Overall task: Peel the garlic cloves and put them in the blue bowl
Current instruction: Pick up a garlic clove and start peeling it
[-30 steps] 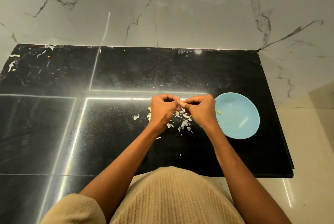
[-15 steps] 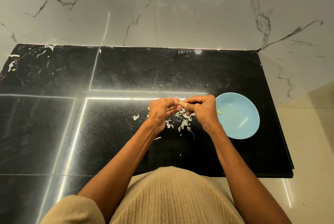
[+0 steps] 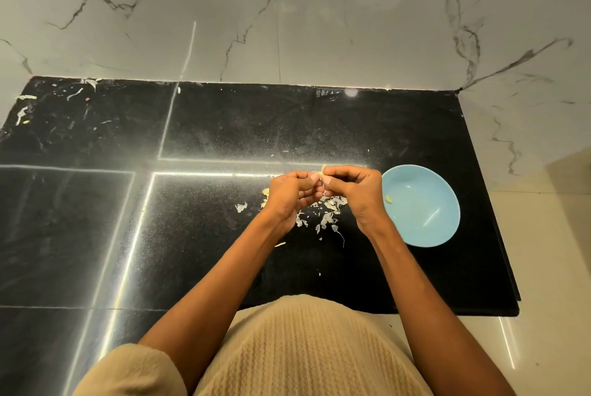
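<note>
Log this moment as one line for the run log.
phase: peeling | both hands pinch garlic clove above counter | blue bowl: one clove inside | peel scraps under hands

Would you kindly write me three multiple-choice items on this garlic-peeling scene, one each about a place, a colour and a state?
1. Where does the round light blue bowl stand?
A. To the right of both hands, on the black stone slab
B. To the left of both hands
C. On the person's lap

2. What colour is the pile of papery garlic skins under the hands?
A. Red
B. Whitish
C. Green

3. What are the left hand and right hand doing?
A. Lying flat on the slab
B. Lifting the bowl
C. Pinching one small pale garlic clove between their fingers

Answers: 1 A, the bowl sits on the slab just beyond the right hand. 2 B, the scraps look pale white against the black stone. 3 C, both hands meet at the clove above the skins.
</note>
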`<state>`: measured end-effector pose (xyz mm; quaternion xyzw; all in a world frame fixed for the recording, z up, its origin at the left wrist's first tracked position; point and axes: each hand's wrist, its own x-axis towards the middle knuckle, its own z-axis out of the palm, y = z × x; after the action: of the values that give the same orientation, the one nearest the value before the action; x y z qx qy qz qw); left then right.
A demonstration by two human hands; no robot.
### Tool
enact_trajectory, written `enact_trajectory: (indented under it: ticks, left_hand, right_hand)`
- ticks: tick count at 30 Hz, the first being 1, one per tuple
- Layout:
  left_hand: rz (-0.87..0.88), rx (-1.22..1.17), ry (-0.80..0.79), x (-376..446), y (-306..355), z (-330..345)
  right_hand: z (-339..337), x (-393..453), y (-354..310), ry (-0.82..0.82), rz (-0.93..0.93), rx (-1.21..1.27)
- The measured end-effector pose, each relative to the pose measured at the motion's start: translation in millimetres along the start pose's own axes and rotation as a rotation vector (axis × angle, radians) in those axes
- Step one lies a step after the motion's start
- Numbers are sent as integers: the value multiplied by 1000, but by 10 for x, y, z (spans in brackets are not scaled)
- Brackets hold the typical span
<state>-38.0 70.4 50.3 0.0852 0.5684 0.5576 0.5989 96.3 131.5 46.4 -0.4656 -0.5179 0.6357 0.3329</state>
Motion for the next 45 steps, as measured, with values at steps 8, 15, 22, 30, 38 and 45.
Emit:
enact_trajectory:
  ticks: [8, 15, 22, 30, 38, 45]
  left_hand:
    - [18, -16, 58, -3, -51, 21]
    - [48, 83, 96, -2, -11, 19]
    - [121, 342, 184, 30, -5, -15]
    - [127, 447, 204, 63, -47, -38]
    - [130, 408, 164, 53, -42, -25]
    - [163, 341, 97, 48, -33, -40]
  right_hand:
    - [-7, 3, 27, 10, 54, -10]
    - [-6, -4, 19, -2, 18, -74]
    - [-22, -1, 76, 6, -24, -269]
    - [-32, -32, 10, -68, -243, -595]
    - [-47, -22, 26, -63, -225, -594]
    - [-56, -16, 37, -58, -86, -366]
